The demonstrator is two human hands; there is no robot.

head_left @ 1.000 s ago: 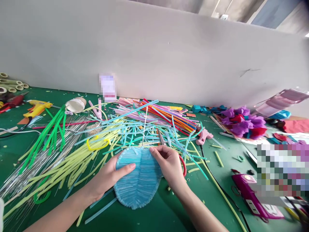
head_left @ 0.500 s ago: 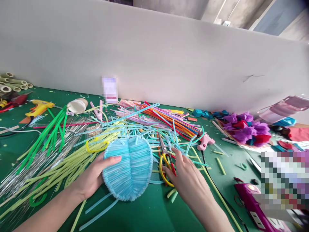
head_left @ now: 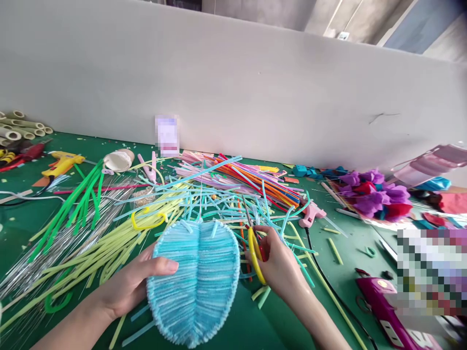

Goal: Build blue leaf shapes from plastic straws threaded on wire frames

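Observation:
My left hand (head_left: pixel 136 277) grips the left edge of a blue pipe-cleaner leaf (head_left: pixel 195 282), thumb on its face and fingers hidden behind. The leaf is oval, with a raised rib down the middle and a thin wire at its top. Just right of the leaf, my right hand (head_left: pixel 279 260) is closed on a pair of scissors (head_left: pixel 256 255) with yellow-and-red handles, blades pointing away from me. Beyond both hands lie loose light-blue pipe cleaners (head_left: pixel 226 204).
Yellow-green pipe cleaners (head_left: pixel 124 248) and silver wires (head_left: pixel 87 218) spread across the left. A pink glue gun (head_left: pixel 313 214) and its black cord lie at right, near a magenta power strip (head_left: pixel 379 296). A yellow glue gun (head_left: pixel 62 163) sits far left; purple felt flowers (head_left: pixel 375 194) stand right.
My right hand has taken hold of the scissors and lifted them off the pile. The leaf has come lower and nearer to me in my left hand.

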